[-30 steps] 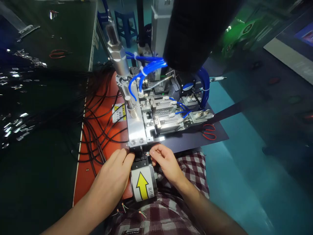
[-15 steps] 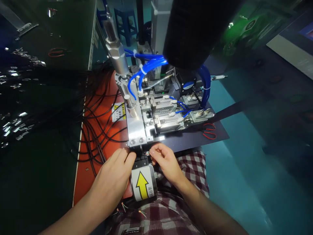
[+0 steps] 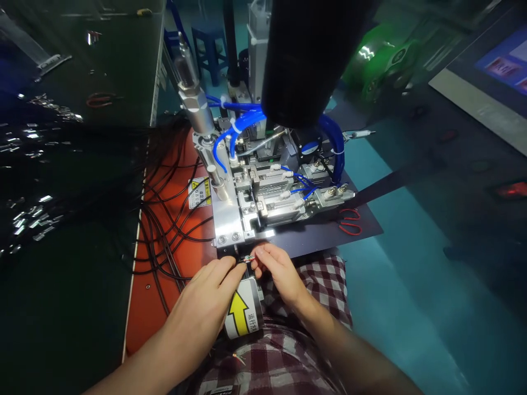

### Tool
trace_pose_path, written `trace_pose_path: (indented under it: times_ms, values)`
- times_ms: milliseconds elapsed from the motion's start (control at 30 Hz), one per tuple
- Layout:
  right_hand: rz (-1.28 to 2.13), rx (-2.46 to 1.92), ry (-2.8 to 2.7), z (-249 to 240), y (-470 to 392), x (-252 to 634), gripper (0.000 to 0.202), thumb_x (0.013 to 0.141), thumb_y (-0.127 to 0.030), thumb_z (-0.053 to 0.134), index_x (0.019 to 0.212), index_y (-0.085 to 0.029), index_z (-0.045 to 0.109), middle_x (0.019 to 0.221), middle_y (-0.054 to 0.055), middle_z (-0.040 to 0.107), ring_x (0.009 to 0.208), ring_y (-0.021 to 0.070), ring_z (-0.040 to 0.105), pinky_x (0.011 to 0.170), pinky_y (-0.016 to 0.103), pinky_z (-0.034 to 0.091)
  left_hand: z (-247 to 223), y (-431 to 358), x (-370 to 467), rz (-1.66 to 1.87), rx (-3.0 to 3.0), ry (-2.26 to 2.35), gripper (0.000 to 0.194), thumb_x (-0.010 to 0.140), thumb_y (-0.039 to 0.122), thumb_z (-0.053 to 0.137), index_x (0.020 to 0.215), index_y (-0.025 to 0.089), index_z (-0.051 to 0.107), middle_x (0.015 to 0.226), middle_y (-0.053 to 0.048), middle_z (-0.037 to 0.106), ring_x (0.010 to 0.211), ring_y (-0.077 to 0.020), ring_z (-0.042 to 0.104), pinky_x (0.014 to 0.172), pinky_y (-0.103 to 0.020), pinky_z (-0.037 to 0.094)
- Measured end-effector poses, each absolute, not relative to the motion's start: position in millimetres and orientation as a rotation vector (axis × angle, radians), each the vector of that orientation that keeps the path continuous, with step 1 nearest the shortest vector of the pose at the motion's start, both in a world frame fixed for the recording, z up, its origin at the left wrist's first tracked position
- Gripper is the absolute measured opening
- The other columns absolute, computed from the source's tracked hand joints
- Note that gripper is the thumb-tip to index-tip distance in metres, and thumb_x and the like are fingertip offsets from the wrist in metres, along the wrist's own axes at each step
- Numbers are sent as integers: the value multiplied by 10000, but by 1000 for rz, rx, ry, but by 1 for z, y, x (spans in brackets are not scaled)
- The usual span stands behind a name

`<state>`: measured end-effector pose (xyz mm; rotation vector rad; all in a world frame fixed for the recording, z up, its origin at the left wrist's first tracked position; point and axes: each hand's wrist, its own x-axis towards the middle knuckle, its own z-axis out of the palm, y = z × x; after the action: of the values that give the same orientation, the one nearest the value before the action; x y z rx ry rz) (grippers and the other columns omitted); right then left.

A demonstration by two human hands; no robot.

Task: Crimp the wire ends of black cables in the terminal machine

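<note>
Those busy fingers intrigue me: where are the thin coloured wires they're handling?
In the head view, the coloured wires are below centre, between the left hand and the right hand, above the yellow arrow.

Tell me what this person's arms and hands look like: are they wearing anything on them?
Both the left hand and right hand are bare, with no gloves or watches in view. No sleeve covers the visible left forearm or right forearm, and no markings show. Below them is a maroon-and-white checked garment.
</note>
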<state>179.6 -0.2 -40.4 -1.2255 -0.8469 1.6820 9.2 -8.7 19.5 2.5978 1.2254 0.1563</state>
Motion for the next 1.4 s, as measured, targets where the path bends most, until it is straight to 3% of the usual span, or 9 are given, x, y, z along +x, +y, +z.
trace_pose_path:
  times_ms: [267,467,667,867,1067,1233,1400]
  values:
    - [1611,-1252,-904,-41,-2,175,235,823,-390,567,725,-184,510,638,-27,522,538,117,482,543,255,396,12,-6,16,276,2528,1204,341,889,73,334,1174,91,522,1024,-135,596,888,-216,565,750,-355,534]
    - [1606,-1221,-883,-43,-5,171,235,818,-395,580,735,-193,494,628,-40,488,521,109,455,524,247,379,6,-7,17,272,2485,1241,353,872,60,333,1141,118,553,992,-125,592,873,-220,569,743,-375,539]
    - [1637,-1193,-857,-48,-7,172,271,799,-435,601,745,-183,517,627,-39,487,521,108,452,528,247,366,-2,-32,-18,407,2379,1529,382,900,122,319,1255,172,449,1211,-121,491,1082,-195,532,867,-298,508]
    - [1635,-1196,-873,-48,-7,172,277,799,-435,613,733,-181,525,642,-33,503,535,110,461,542,248,370,-7,-62,-36,169,2568,1726,516,901,201,363,1412,215,293,1282,-97,508,1148,-267,487,894,-395,483]
    - [1619,-1186,-880,-50,-7,172,285,805,-440,615,740,-172,542,639,-32,516,537,105,465,546,243,375,-11,-60,-32,94,2750,1760,508,902,239,366,1401,151,335,1329,-101,503,1177,-277,477,892,-376,478]
    - [1556,-1198,-818,-55,-13,178,340,883,-477,492,823,-158,593,658,-16,542,556,103,477,565,239,378,-10,-61,-35,133,2733,1769,527,893,229,367,1416,191,312,1314,-73,525,1166,-250,499,874,-342,492]
    - [1485,-1279,-698,-64,-22,189,334,870,-477,523,802,-158,593,635,-26,520,543,91,446,546,218,364,-9,-57,-34,180,2653,1761,542,889,223,384,1424,226,294,1329,-60,513,1171,-254,500,901,-367,491]
